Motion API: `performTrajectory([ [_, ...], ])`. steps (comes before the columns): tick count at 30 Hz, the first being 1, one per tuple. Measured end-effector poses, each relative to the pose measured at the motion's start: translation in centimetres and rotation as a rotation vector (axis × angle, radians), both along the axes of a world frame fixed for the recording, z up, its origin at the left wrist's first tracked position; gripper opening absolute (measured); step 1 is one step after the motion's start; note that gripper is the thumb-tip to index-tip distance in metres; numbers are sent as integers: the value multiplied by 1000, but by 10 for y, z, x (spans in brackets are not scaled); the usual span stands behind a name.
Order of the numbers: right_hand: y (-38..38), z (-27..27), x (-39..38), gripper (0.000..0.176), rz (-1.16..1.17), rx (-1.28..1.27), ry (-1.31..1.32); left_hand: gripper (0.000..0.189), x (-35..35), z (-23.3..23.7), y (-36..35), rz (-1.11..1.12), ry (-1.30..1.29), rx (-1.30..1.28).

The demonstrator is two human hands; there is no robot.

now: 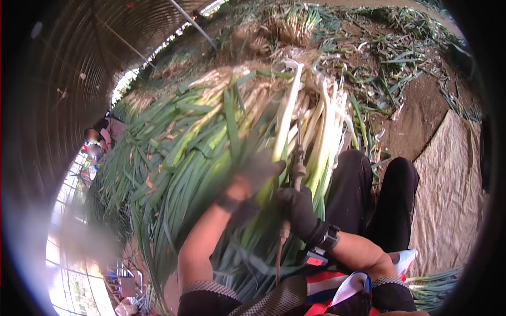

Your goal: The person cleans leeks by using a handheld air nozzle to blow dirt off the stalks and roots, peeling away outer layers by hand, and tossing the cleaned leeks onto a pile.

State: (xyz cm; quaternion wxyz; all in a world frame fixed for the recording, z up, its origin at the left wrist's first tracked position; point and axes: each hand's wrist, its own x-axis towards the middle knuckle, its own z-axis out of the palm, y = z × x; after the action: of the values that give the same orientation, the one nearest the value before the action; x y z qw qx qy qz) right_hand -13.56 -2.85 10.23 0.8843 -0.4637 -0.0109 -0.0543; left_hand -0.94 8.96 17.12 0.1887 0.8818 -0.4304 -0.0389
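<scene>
My right hand point(300, 208), in a dark glove with a watch at the wrist, is closed round a blow gun point(299, 169). The gun's thin nozzle points away from me among the white stalks, and its hose point(279, 258) hangs below the hand. Blurred by motion, my gloved left hand point(255, 176) is at the lower part of a long leek point(287, 113); its fingers are too smeared to show a grip. White-stemmed leeks point(321, 142) lie right of the nozzle. A large heap of green leeks point(179, 158) spreads to the left, roots facing away.
My bent knees point(353, 179) are right of the leeks. A tan sheet point(448, 200) covers ground at the right. Leaf scraps point(400, 60) litter the soil, with a leek bundle point(295, 26) behind. Another person point(108, 131) is at far left, by the curved tunnel wall point(58, 79).
</scene>
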Motion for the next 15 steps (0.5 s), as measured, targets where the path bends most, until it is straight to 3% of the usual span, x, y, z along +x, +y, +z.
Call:
performTrajectory([
  [1,-1,6,-2,4,66,226,137,45,-8,-7,-25,228,404,-135],
  [3,-4,14,-2,11,101,263,265,39,-29,-97,-38,332,82,-373],
  [6,-11,27,-10,17,99,184,257,34,-39,-131,-19,205,-86,-359],
  [11,-17,44,-15,18,299,304,334,28,-49,-101,45,-222,-109,-41],
  [14,-4,52,-19,17,247,308,361,21,-55,-35,22,228,-240,159],
  [15,3,44,-22,17,198,231,235,19,-45,-34,16,392,-221,257],
])
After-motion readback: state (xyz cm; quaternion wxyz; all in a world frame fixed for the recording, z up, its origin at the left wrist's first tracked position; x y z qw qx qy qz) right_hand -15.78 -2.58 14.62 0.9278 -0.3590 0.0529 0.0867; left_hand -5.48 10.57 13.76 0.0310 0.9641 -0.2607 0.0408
